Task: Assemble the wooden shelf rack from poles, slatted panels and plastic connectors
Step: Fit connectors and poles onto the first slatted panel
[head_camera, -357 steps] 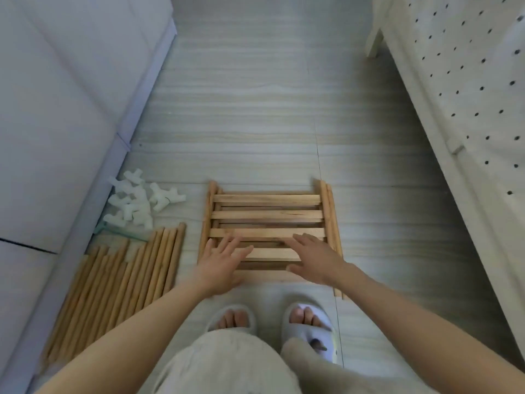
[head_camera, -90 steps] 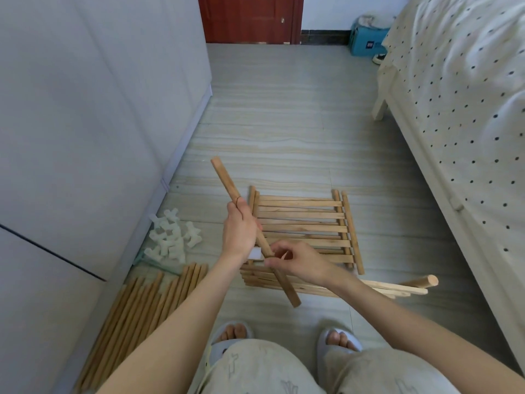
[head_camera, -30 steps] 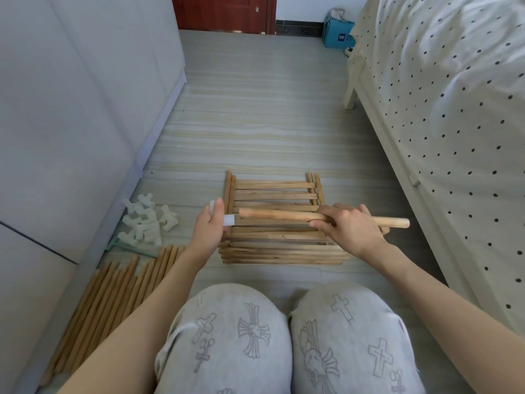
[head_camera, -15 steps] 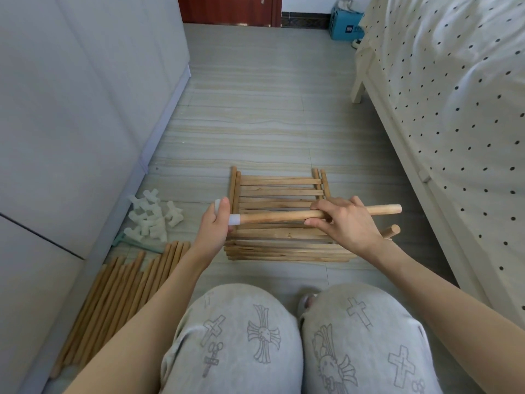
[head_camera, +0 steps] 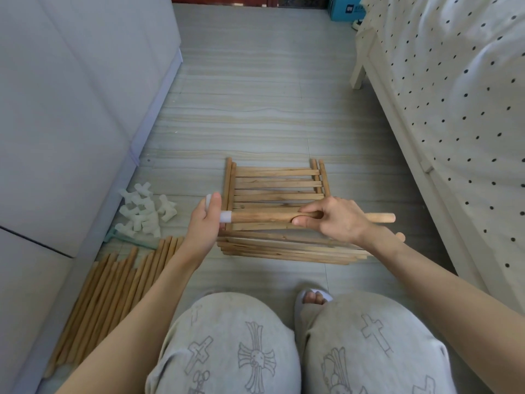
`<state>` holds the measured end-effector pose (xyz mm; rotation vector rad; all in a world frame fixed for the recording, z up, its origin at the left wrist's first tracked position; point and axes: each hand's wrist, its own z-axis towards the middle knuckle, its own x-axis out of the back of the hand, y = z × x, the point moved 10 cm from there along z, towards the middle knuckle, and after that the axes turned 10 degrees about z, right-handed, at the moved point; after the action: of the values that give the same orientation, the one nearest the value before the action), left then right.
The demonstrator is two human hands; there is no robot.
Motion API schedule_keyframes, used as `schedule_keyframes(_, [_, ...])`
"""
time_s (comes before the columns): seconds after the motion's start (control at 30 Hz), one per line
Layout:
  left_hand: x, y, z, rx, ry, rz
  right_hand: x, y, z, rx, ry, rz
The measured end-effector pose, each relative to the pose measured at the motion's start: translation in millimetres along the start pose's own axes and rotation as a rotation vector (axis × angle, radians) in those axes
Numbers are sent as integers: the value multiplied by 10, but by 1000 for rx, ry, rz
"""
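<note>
Gripping a white plastic connector (head_camera: 224, 216) with curled fingers and thumb, the left hand (head_camera: 205, 223) held it at the left end of a wooden pole (head_camera: 267, 216); the connector's sleeve sat over that end, though how deep it was seated could not be told; the right hand (head_camera: 336, 220) wrapped the pole farther along, fingers closed around it and thumb underneath, with the pole's bare right end (head_camera: 383, 217) jutting out beyond the knuckles; the pole lay roughly level between the two hands; directly beneath the fingers of both hands, on the floor (head_camera: 255, 109), lay a stack of slatted panels (head_camera: 277, 194); outward from the left hand's fingers, near the cabinet (head_camera: 71, 109), sat a heap of spare connectors (head_camera: 145, 211); nearer the person on that same side, a row of loose poles (head_camera: 113, 294) lay side by side; beyond the right hand stood a bed with a dotted cover (head_camera: 460, 95); a second pole's end (head_camera: 400, 237) showed just behind the right wrist.
</note>
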<state>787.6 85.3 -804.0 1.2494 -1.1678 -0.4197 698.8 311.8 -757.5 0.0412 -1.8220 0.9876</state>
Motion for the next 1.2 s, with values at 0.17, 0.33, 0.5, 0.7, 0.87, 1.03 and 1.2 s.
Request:
schedule_keyframes(0.17, [-5, 9, -26, 21, 1, 52, -77, 89, -19, -85, -88, 150])
schedule_keyframes(0.33, [5, 10, 17, 56, -28, 57, 33, -57, -75, -49, 49, -73])
schedule_keyframes(0.5, [-22, 75, 45, 82, -16, 13, 357, -190, -463, 136, 374, -51])
schedule_keyframes(0.7, [-24, 146, 10, 105, -9, 11, 593, 695, -1128, -260, 769, 132])
schedule_keyframes(0.87, [146, 565, -25, -167, 153, 507, 422, 1267, -1022, -479, 637, 460])
schedule_keyframes(1.03, [-516, 1066, -317, -701, -40, 1039, 420, 1355, -884, -431, 645, 477])
schedule_keyframes(1.2, [-576, 1171, -459, -897, 25, 1078, 431, 1372, -863, -373, 651, 375])
